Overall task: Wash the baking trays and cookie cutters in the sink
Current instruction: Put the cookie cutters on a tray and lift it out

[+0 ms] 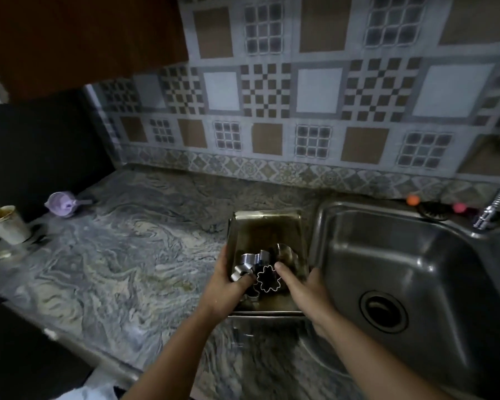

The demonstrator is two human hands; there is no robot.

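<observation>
Marbled surface (133,255): my hands grip the baking tray (267,226) of cookie cutters (267,280), left hand (228,287) and right hand (303,290) at its sides, long axis running away from me, sink (416,255) immediately right, right hand nearer.

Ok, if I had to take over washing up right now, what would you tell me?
Left hand: grips the left edge of the baking tray, thumb inside among the cookie cutters.
Right hand: grips the tray's right edge, thumb inside by the flower-shaped cutter.
Where things are: the tray, with the cutters piled at its near end, is above the counter, just left of the sink. It looks like more than one tray stacked, though that's hard to tell.
Done: nothing looks washed yet; the sink is empty and no water runs from the tap.
Left: move everything into the sink, then wash the trays and cutters.
</observation>
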